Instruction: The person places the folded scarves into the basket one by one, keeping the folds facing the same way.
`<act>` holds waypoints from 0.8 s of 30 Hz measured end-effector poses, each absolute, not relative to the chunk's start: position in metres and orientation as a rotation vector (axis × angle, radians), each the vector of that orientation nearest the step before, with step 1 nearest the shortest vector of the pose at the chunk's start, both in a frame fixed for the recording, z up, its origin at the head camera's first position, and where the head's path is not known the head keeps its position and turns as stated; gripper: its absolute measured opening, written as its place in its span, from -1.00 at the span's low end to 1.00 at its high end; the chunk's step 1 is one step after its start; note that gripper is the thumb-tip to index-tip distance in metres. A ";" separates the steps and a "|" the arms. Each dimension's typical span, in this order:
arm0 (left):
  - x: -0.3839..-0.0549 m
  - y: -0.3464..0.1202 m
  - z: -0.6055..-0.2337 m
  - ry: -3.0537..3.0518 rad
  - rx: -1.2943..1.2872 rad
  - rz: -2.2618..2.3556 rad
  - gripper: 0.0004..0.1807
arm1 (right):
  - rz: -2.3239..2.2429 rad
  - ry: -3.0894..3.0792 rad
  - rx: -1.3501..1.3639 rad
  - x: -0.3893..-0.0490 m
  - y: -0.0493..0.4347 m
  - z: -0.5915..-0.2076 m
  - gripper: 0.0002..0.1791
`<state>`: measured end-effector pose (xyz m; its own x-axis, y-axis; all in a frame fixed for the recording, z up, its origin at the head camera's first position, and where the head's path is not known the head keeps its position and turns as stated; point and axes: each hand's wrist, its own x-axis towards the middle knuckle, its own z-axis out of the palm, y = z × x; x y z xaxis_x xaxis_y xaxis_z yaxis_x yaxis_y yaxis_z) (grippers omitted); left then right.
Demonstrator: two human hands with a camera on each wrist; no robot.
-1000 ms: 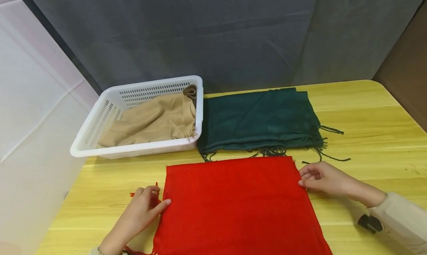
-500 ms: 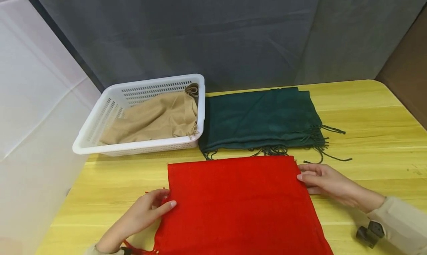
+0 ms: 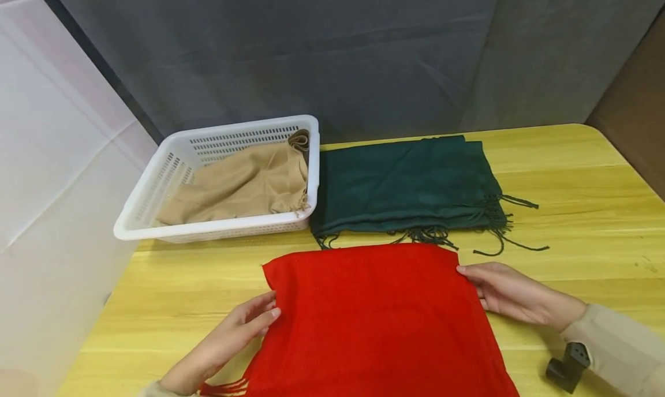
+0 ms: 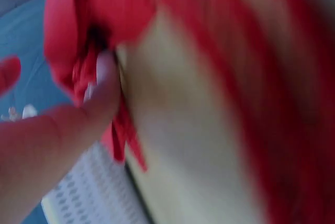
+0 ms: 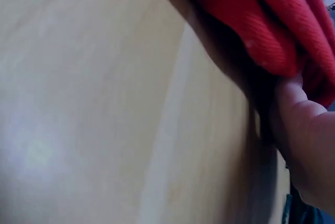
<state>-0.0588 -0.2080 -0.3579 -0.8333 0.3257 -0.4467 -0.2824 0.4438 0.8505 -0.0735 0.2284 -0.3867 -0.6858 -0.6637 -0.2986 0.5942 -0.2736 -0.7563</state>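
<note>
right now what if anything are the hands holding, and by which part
The red cloth, by its side edges near the far end: the left hand pinches the left edge, the right hand the right edge.

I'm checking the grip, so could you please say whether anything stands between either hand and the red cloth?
Nothing visible does: the left hand and the right hand grip the red cloth at opposite sides; the green cloth lies beyond it.

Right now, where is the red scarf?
In the head view, the red scarf is at bottom centre, held between the left hand and right hand, on the near side of the green scarf.
</note>
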 end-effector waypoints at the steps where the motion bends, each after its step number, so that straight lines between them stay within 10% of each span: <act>1: -0.058 -0.206 -0.359 2.117 0.008 1.435 -0.30 | -2.016 1.138 -0.086 -0.074 0.227 -0.388 -0.70; 11: -0.059 -0.205 -0.364 1.497 -0.129 1.868 -0.78 | -1.990 1.049 -0.028 -0.079 0.221 -0.395 -0.70; 24: -0.060 -0.196 -0.367 1.402 -0.228 1.909 -0.64 | -1.846 1.367 -0.062 -0.084 0.215 -0.391 -0.70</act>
<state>-0.0596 -0.1961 -0.3675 -0.7075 0.4565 -0.5395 -0.6513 -0.1249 0.7484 -0.0843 0.2154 -0.3906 -0.6637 -0.6270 -0.4080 0.5732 -0.0759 -0.8159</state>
